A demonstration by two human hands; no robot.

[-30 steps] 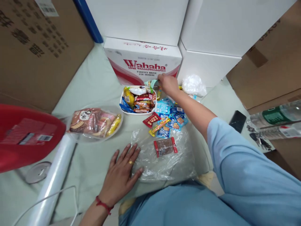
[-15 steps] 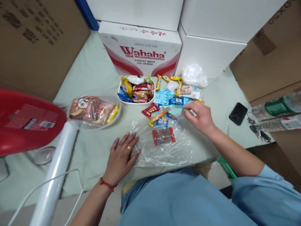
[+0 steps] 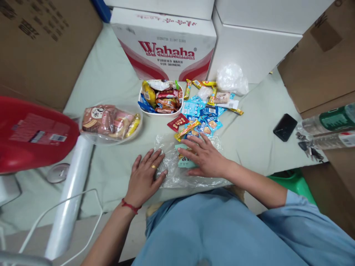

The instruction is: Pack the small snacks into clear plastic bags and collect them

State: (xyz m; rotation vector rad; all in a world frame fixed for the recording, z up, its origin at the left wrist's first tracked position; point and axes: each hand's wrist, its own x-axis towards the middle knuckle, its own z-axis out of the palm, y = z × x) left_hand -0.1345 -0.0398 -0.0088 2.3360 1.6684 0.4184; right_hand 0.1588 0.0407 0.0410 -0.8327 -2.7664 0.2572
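My left hand (image 3: 146,176) lies flat with its fingers spread, resting at the left edge of a clear plastic sheet or bag (image 3: 170,177). Over the middle of that plastic is my right hand (image 3: 206,157), palm down with fingers apart. A pale green snack packet (image 3: 184,162) lies partly under its fingers; whether the hand presses on it is unclear. Just beyond the fingertips are a yellow-orange wrapped stick (image 3: 187,131), a dark red packet (image 3: 177,122) and several blue snack packets (image 3: 212,123). The brown packet with red ends is out of sight.
A white tub (image 3: 161,114) full of wrapped snacks stands before the Wahaha carton (image 3: 169,55). Left are a clear bowl (image 3: 116,141) of snacks, a red container (image 3: 33,136) and a plastic film roll (image 3: 68,199). Right are a black phone-like object (image 3: 285,127), keys (image 3: 309,149) and bottles (image 3: 332,120).
My right hand has moved left and nearer, from beside the blue packets onto the plastic. The pale green packet now shows there, where the brown packet with red ends lay. My left hand stays put.
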